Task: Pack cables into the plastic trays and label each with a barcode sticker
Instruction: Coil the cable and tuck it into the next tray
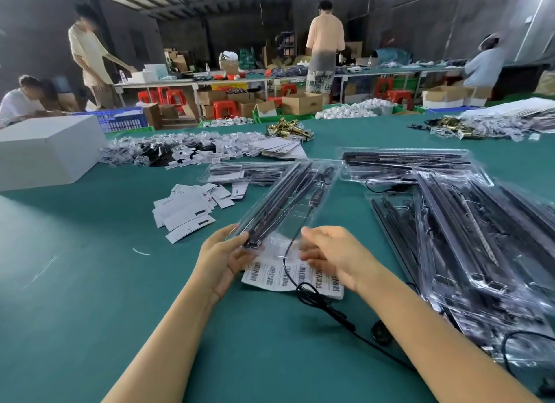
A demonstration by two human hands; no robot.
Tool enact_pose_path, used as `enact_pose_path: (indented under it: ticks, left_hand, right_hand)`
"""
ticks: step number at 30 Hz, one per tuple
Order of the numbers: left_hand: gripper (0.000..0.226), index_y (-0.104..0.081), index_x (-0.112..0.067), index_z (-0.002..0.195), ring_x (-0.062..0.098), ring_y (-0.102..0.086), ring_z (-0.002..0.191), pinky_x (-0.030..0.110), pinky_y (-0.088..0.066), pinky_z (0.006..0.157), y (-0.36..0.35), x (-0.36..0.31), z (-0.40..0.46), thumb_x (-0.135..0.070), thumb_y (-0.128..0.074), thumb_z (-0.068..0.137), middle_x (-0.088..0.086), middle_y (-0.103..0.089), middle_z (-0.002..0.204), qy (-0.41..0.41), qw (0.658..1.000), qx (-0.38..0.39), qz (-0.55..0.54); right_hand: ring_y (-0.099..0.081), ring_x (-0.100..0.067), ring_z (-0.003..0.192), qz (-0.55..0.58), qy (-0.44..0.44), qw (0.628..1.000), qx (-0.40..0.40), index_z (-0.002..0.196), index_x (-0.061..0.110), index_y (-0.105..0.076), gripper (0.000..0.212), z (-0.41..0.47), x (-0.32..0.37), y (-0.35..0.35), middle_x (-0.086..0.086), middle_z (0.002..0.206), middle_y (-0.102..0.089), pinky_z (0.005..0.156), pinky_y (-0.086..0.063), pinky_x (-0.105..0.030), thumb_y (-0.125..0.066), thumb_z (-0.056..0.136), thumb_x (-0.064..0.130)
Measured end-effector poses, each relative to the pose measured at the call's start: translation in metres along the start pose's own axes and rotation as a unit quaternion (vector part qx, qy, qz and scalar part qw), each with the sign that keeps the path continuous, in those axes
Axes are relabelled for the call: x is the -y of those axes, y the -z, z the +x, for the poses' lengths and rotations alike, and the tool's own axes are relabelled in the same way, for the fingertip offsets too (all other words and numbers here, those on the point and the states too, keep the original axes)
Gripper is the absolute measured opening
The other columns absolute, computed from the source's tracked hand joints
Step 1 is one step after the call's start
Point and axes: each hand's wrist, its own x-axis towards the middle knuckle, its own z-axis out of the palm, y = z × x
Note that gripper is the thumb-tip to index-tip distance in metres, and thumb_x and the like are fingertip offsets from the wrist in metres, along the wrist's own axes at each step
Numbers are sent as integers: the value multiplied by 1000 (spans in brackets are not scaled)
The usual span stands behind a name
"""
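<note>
Left hand: your left hand [223, 257] grips the tray [288, 201] corner, steadying it.
Right hand: your right hand [329, 252] pinches its near edge.
Cable: the cable [318, 297] trails out, unpacked.
Stickers: the barcode sheet [300, 278] lies beneath, within reach.

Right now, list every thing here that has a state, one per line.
Left hand: grips the tray's near end.
Right hand: fingers curled on the tray's near end.
Tray: held, tilted up, cable trailing out.
Barcode sheet: flat under the hands.
White box: closed.
</note>
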Motion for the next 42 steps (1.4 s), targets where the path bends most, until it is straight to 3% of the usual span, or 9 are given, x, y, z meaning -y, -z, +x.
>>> enact_pose_path:
  ticks: [5, 11, 15, 17, 21, 23, 28, 33, 42]
  left_hand:
    - [37, -50, 1, 123, 30, -70, 67, 31, -58, 59, 7, -2, 6, 6, -59, 87, 17, -73, 88, -48, 997, -58, -4]
    - [28, -53, -5, 113, 36, -63, 82, 34, -60, 63, 17, -1, 12, 3, -62, 88, 22, -66, 101, -64, 992, -105, 29]
    - [33, -51, -15, 124, 23, -64, 75, 38, -55, 83, 15, 8, 14, -16, -60, 92, 2, -66, 96, -109, 949, -173, 238]
    - [41, -47, -20, 133, 20, -62, 89, 29, -47, 82, 14, 10, 13, -26, -56, 94, 1, -62, 106, -136, 881, -214, 400]
    - [34, -58, -13, 129, 35, -40, 125, 44, -30, 103, 1, 13, 1, -18, -53, 95, 12, -46, 139, -272, 725, -236, 587]
    - [31, -66, -13, 118, 34, -48, 120, 49, -28, 103, -12, 12, -9, -22, -51, 93, 4, -64, 120, -373, 661, -182, 626]
    - [46, -62, -7, 122, 29, -57, 102, 45, -35, 100, -34, 25, -25, -40, -47, 92, 4, -69, 95, -402, 608, 56, 683]
    - [25, -69, -3, 107, 34, -56, 77, 41, -47, 72, -30, 24, -19, -19, -59, 89, 10, -63, 80, -414, 652, 25, 635]
    - [36, -68, -13, 116, 26, -52, 99, 39, -42, 86, -29, 17, -20, -32, -49, 93, -2, -66, 94, -377, 694, -5, 614]
  right_hand:
    - [-64, -5, 58, -378, 54, 921, 73, 81, 8, -67, 56, -22, 16, 8, 1, 74, -73, 60, -52, -22, -59, 81, 63]
    - [-52, 4, 52, -544, 61, 813, 196, 79, 18, -65, 18, -35, 16, 2, 9, 65, -65, 56, -42, -18, -66, 80, 36]
    - [-49, -1, 52, -463, 72, 868, 164, 80, 17, -58, 13, -28, 14, 1, 10, 63, -57, 52, -39, -16, -57, 89, 26]
    - [-56, -6, 55, -371, 63, 912, 164, 86, 13, -52, 13, -25, 12, 3, 1, 67, -62, 53, -43, -18, -50, 95, 22]
    - [-52, -10, 48, -294, 56, 947, 116, 91, 13, -51, 14, -18, 5, 7, -2, 65, -55, 44, -41, -22, -49, 99, 24]
    - [-45, -7, 44, -239, 64, 966, 76, 92, 11, -56, 13, -14, 5, 8, 0, 65, -53, 39, -36, -19, -57, 96, 23]
    - [-47, -6, 44, 21, 27, 997, 71, 91, 6, -59, 18, -11, 9, 11, -4, 69, -61, 38, -38, -15, -69, 86, 20]
    - [-62, -10, 57, 63, -25, 991, 113, 100, 2, -63, 23, -12, 15, 18, -9, 82, -70, 43, -48, -16, -67, 87, 21]
    - [-27, -4, 42, -31, 7, 996, 81, 94, 1, -67, 18, -12, 20, 23, 1, 61, -53, 35, -19, -15, -55, 97, 14]
